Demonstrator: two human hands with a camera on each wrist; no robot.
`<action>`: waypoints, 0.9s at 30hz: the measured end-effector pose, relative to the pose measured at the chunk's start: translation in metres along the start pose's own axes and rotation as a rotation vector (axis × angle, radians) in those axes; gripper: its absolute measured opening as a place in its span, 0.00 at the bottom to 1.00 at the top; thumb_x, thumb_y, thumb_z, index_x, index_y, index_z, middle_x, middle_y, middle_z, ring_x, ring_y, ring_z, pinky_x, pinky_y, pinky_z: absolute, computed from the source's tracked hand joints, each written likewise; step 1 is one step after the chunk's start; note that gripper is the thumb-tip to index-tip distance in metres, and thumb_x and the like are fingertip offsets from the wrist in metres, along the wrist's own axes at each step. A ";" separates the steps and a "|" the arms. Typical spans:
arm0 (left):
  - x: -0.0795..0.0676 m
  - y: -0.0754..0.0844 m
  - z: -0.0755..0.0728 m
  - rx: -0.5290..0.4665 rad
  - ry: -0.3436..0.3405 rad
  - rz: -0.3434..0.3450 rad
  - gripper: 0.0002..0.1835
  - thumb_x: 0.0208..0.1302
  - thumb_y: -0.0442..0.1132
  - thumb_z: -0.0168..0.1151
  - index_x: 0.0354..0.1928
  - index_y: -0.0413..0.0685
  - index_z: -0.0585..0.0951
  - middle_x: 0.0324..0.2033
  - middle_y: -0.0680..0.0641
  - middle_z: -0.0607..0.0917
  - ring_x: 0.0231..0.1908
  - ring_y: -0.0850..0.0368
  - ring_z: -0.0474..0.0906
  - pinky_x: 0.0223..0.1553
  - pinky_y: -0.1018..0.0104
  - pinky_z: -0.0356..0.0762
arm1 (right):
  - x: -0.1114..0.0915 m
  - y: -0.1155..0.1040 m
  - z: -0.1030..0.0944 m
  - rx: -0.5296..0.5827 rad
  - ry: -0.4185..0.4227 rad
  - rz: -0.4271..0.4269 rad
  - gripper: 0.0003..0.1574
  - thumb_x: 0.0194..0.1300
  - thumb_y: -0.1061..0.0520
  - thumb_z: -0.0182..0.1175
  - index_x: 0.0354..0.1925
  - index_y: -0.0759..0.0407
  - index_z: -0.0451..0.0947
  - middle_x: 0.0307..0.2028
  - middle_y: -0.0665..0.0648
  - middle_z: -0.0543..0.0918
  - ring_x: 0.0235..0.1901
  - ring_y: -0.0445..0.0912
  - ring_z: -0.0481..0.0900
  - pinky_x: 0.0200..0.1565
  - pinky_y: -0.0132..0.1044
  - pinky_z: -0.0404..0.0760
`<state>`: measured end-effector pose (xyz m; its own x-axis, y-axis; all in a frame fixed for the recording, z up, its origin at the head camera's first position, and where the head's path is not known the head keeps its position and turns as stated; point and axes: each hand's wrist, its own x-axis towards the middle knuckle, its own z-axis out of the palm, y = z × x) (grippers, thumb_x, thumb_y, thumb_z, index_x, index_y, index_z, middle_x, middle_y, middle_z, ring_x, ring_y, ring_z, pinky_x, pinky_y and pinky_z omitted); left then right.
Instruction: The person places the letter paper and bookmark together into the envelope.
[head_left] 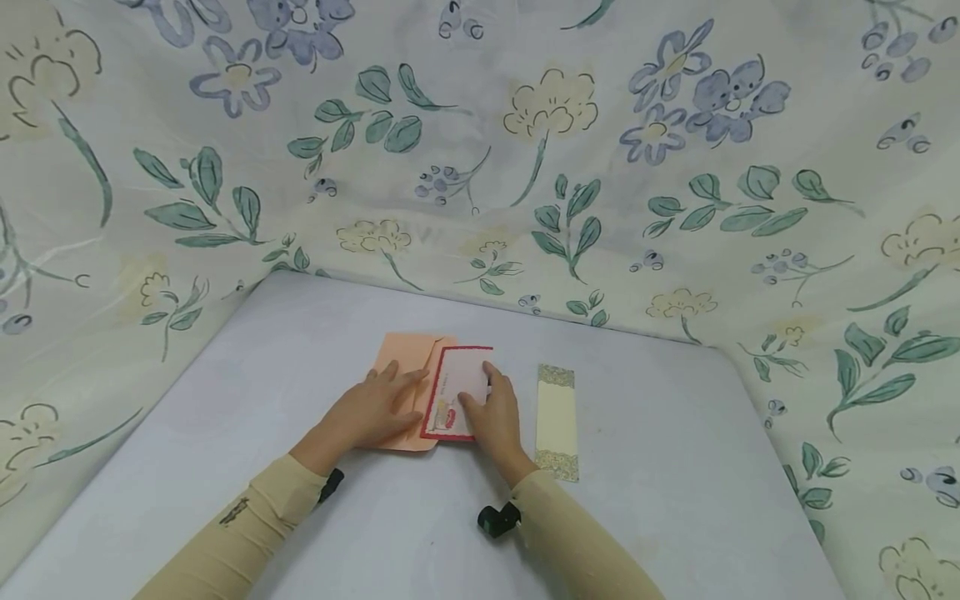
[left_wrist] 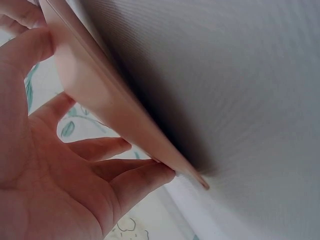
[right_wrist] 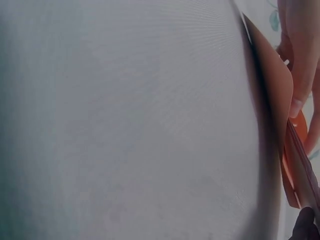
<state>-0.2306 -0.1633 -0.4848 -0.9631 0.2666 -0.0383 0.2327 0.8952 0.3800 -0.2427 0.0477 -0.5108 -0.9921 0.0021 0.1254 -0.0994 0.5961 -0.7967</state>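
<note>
A peach envelope (head_left: 408, 350) lies on the table, its open side toward the right. My left hand (head_left: 373, 408) rests on it with fingers spread; in the left wrist view the fingertips touch the upper face of the envelope (left_wrist: 95, 95). A white card (head_left: 467, 375) with a red border and a small printed picture overlaps the envelope's right side. My right hand (head_left: 498, 417) pinches this card by its right edge, thumb on the front. In the right wrist view the card (right_wrist: 301, 165) appears edge-on, its left end at the envelope's opening.
To the right of my right hand lies a cream paper strip (head_left: 557, 417) with glittery gold ends. The white table (head_left: 675, 467) meets a floral-patterned cloth (head_left: 480, 167) at the back and sides. A dark wrist camera (head_left: 498, 521) sits under the right sleeve.
</note>
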 end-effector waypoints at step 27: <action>0.002 0.001 0.001 0.011 -0.020 -0.021 0.39 0.65 0.57 0.65 0.76 0.57 0.67 0.73 0.26 0.62 0.66 0.16 0.60 0.56 0.27 0.70 | -0.001 0.008 -0.001 -0.027 -0.031 0.047 0.36 0.71 0.49 0.63 0.73 0.52 0.68 0.57 0.60 0.82 0.48 0.48 0.82 0.50 0.46 0.82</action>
<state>-0.2321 -0.1617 -0.4858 -0.9649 0.2544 -0.0653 0.2137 0.9047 0.3685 -0.2426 0.0531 -0.5165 -0.9976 0.0056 0.0696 -0.0513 0.6176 -0.7848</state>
